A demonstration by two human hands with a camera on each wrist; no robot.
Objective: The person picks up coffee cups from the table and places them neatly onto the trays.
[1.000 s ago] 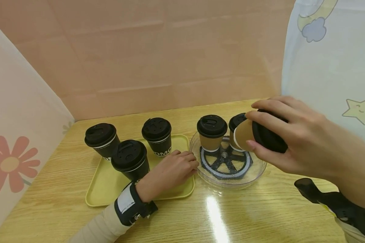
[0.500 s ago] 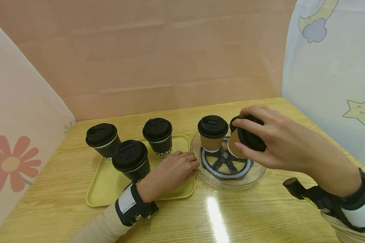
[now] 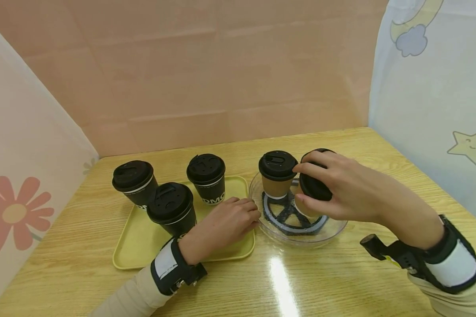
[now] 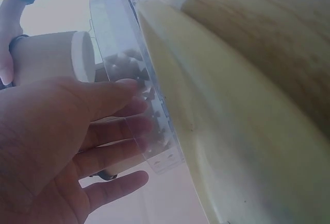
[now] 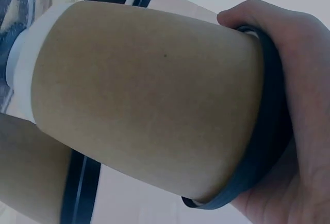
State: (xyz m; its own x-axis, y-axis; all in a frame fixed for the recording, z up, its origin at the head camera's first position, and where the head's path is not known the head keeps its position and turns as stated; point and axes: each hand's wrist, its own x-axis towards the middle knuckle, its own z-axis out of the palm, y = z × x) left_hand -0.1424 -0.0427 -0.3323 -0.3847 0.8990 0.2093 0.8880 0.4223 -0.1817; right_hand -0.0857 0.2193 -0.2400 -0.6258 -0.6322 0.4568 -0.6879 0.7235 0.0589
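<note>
My right hand (image 3: 353,189) grips a brown paper coffee cup (image 5: 149,95) by its black lid (image 3: 314,188), holding it tilted over the clear round turntable (image 3: 309,240). In the right wrist view the thumb and palm wrap the lid. One brown cup (image 3: 277,187) with a black lid stands on the turntable's left side. Behind the held cup another black lid (image 3: 321,151) is mostly hidden. My left hand (image 3: 231,220) lies over the yellow tray's right side. In the left wrist view its extended fingers (image 4: 111,128) touch the turntable's clear side wall.
On the yellow tray (image 3: 143,246) stand several black cups: one at the back left (image 3: 134,178), a front one (image 3: 172,204) and one at the back right (image 3: 207,178). A cloth wall (image 3: 222,75) closes the back, and patterned cloths hang at both sides.
My right hand has moved left with the brown cup, lowering it over the turntable's right side, in front of the cup behind. My left hand has stayed in place.
</note>
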